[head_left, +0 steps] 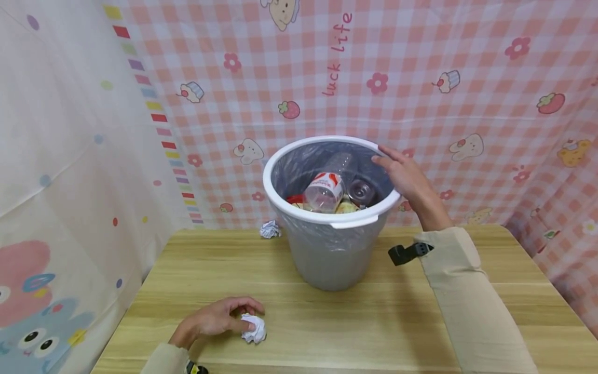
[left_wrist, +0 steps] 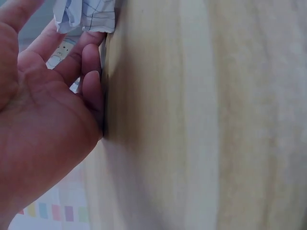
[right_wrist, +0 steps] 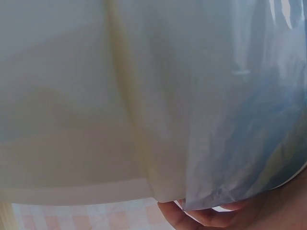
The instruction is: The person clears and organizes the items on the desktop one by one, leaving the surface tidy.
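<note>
My left hand (head_left: 221,317) is low over the table, its fingers curved about a crumpled paper ball (head_left: 255,329) and the thumb against the paper. In the left wrist view, the paper ball (left_wrist: 85,15) appears by the fingertips, and the last fingers are bent close to the wood. My right hand (head_left: 407,175) holds the right side of the white rim on a lined trash bin (head_left: 329,259), fingers hooked over the edge. The right wrist view shows the fingers (right_wrist: 211,218) at the bin's edge beside the plastic liner (right_wrist: 240,158).
Inside the bin lie a clear plastic bottle with a red-and-white label (head_left: 324,189), another clear plastic piece (head_left: 361,192) and coloured wrappers. A second crumpled paper ball (head_left: 270,229) sits behind the bin's left side, at the back edge of the wooden table (head_left: 210,270). Patterned cloth (head_left: 224,130) hangs behind.
</note>
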A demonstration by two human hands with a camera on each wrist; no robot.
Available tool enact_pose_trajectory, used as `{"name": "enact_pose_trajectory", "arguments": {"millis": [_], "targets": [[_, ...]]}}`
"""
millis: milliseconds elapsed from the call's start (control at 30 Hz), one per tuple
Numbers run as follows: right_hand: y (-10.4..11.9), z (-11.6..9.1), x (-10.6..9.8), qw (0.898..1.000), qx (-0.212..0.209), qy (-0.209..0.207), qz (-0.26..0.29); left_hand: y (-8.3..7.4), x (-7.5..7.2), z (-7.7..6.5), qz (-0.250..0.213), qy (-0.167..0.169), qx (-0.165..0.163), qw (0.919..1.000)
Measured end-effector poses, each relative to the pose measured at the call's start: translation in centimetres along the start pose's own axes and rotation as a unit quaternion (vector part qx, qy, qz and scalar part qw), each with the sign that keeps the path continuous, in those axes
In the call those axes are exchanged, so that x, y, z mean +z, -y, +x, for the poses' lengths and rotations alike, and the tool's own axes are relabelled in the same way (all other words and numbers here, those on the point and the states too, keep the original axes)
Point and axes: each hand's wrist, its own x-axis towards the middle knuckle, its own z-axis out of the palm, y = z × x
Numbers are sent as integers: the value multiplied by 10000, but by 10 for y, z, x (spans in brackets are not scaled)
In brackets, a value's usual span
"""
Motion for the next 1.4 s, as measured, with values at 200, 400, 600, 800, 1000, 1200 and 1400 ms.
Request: {"name": "enact_pose_trajectory", "arguments": {"millis": [200, 400, 600, 800, 1000, 1200, 1400], "targets": [[0, 0, 0, 10000, -1, -14, -25, 2, 0, 1, -169, 107, 66, 9998], [0, 0, -1, 10000, 62, -22, -12, 4, 1, 0, -204, 126, 98, 9997], [0, 1, 1, 10000, 73, -4, 37, 5, 2, -1, -298, 98, 248, 9992], [0, 1, 0, 9999, 72, -6, -73, 5, 3, -1, -457, 89, 329, 9984], [0, 1, 0, 9999, 109, -36, -109, 7, 3, -2, -549, 11, 259, 9982], [0, 0, 1, 9998, 156, -43, -84, 6, 4, -3, -442, -196, 71, 9988], [0, 0, 0, 9999, 78, -75, -60, 5, 6, -3, -327, -515, -9, 9981]]}}
